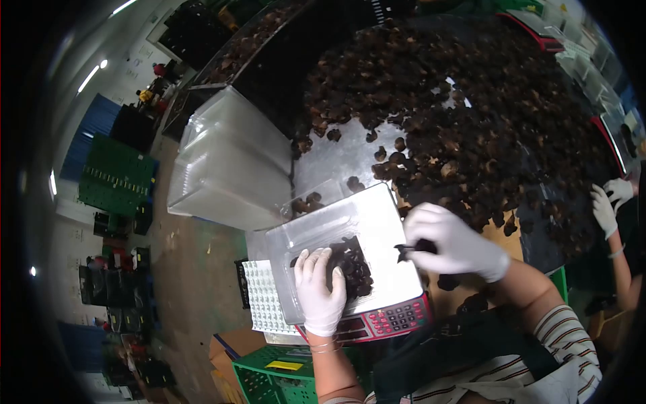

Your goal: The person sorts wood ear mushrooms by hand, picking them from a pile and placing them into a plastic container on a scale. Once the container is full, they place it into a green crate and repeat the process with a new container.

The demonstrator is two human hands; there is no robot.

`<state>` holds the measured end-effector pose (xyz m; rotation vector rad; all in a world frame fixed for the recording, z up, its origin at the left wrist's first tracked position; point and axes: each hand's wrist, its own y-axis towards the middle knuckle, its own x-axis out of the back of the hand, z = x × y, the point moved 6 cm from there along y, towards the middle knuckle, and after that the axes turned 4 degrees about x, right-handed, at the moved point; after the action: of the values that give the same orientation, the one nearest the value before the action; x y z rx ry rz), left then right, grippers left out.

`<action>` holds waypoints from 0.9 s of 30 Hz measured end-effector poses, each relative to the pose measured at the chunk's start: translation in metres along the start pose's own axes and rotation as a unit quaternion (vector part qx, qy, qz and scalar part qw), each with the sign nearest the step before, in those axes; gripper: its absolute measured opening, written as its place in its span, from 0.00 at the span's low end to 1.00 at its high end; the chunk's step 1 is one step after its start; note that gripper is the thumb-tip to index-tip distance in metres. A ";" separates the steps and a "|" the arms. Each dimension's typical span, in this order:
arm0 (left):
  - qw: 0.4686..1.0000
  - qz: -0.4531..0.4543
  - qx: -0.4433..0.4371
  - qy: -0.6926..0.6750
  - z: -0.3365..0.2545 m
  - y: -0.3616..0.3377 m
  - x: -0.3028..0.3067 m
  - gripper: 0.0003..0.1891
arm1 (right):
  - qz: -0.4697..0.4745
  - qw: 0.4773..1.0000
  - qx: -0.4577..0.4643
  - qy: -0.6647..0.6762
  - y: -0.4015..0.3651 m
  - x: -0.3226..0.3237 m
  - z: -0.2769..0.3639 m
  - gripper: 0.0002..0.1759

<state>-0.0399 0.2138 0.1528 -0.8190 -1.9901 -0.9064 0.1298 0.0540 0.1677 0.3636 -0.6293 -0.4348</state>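
A red-edged digital scale [398, 269] sits before me, and on its pan lies a clear plastic tray [281, 244] partly filled with dark mushrooms [355, 268] that look like wood ear. My left hand [319, 291], in a white glove, reaches into the tray. Its fingers lie stretched over the mushrooms at the near left, thumb apart. To the right of the scale, my gloved right hand [452, 244] is somewhat blurred. Its fingers pinch a dark mushroom piece [405, 252] at the pan's right edge.
A big pile of mushrooms [464, 128] spreads over the metal table [336, 158]. Stacked clear trays [232, 161] stand at left. A label sheet [264, 294] lies beside the scale, above a green crate [269, 377]. At far right are another person's gloved hands [609, 205].
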 end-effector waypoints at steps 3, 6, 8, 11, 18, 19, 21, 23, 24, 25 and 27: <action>0.999 0.029 -0.033 0.019 -0.005 0.001 -0.006 0.15 | 0.153 0.987 -0.046 0.036 -0.072 0.044 -0.025 0.08; 0.998 0.052 -0.032 0.033 -0.009 0.002 -0.006 0.15 | 0.372 0.865 -0.331 0.064 -0.159 0.068 -0.030 0.17; 0.997 0.075 -0.014 0.032 -0.010 0.005 -0.003 0.15 | 0.284 0.903 -0.315 0.070 -0.167 0.080 -0.023 0.14; 0.997 -0.002 -0.006 0.081 -0.028 0.007 0.014 0.17 | 0.074 0.966 -0.245 -0.034 -0.156 0.082 -0.025 0.09; 0.990 0.044 -0.080 -0.105 -0.118 0.007 -0.014 0.19 | -0.141 0.954 -0.185 -0.188 -0.148 0.040 -0.089 0.05; 0.986 0.079 -0.104 -0.103 -0.131 0.004 -0.026 0.17 | -0.146 0.956 -0.195 -0.163 -0.155 0.039 -0.092 0.04; 0.975 0.124 -0.122 -0.140 -0.148 -0.006 -0.054 0.16 | -0.157 0.956 -0.219 -0.112 -0.178 0.040 -0.096 0.04; 0.954 0.194 -0.153 -0.168 -0.164 -0.017 -0.085 0.15 | -0.152 0.947 -0.266 -0.098 -0.203 0.045 -0.094 0.04; 0.945 0.223 -0.145 -0.190 -0.166 -0.024 -0.103 0.17 | -0.164 0.943 -0.279 -0.077 -0.214 0.048 -0.093 0.04; 0.935 0.251 -0.137 -0.210 -0.167 -0.032 -0.120 0.19 | -0.176 0.939 -0.290 -0.056 -0.221 0.050 -0.091 0.04; 0.915 0.310 -0.064 -0.251 -0.165 -0.042 -0.146 0.24 | -0.217 0.923 -0.314 0.047 -0.232 0.051 -0.087 0.03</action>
<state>0.0613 0.0238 0.0889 -1.7756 -1.8847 -0.4724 0.1573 -0.1515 0.0220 -0.0995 -0.2819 -1.0064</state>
